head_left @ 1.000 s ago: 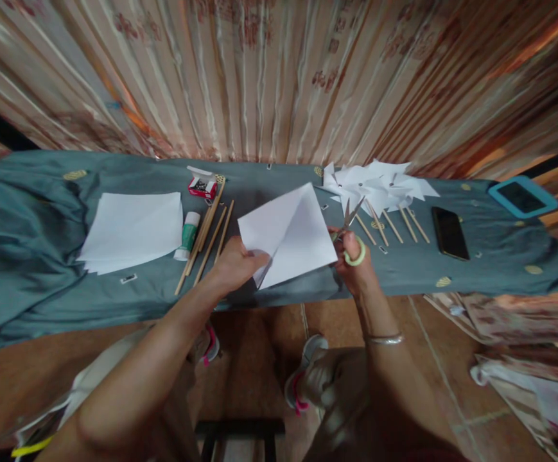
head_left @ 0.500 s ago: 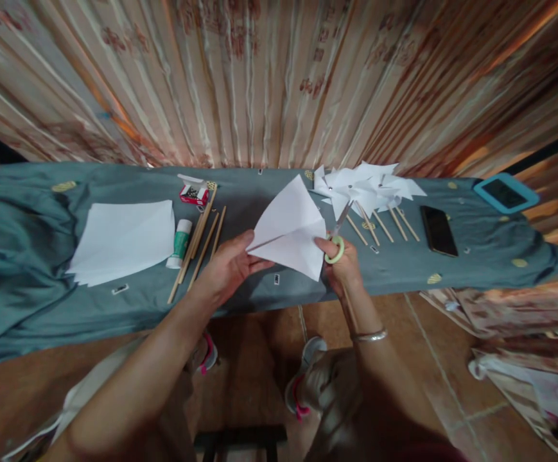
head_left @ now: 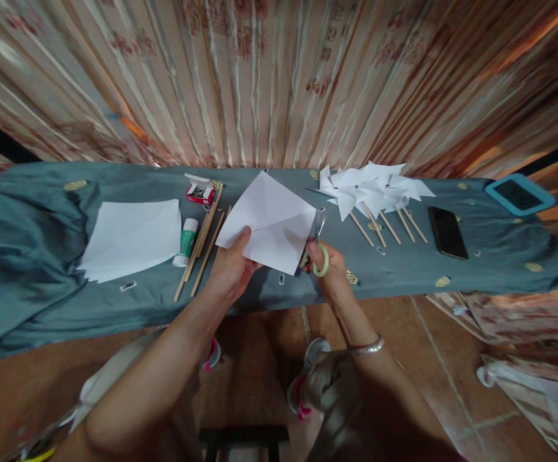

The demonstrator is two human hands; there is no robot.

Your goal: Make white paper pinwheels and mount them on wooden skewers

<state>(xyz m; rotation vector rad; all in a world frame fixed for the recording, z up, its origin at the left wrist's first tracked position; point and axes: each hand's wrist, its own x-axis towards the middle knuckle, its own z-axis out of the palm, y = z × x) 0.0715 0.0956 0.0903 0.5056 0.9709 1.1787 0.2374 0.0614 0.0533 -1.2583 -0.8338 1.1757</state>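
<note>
A white square sheet of paper (head_left: 276, 221) with a crease or cut line is held above the table by my left hand (head_left: 233, 266), thumb on top and fingers beneath. My right hand (head_left: 329, 266) grips a pair of scissors (head_left: 321, 260) by its pale green handles. The metal blades point away from me, close by the sheet's right corner; whether they touch the paper I cannot tell. Past the scissors lie several white paper pinwheels (head_left: 372, 189) on wooden sticks, overlapping each other.
On the left are a stack of white paper (head_left: 131, 237), a green-and-white glue stick (head_left: 186, 242), loose wooden sticks (head_left: 204, 240) and an opened small red box (head_left: 200, 192). A black phone (head_left: 447, 232) and a blue-framed tablet (head_left: 519, 194) lie right. Grey-green cloth (head_left: 144, 308) covers the table.
The paper has turned and moved left, and my left thumb now lies farther in on it. My right hand has come off the paper's edge, with the scissors' blades now beside its right corner.
</note>
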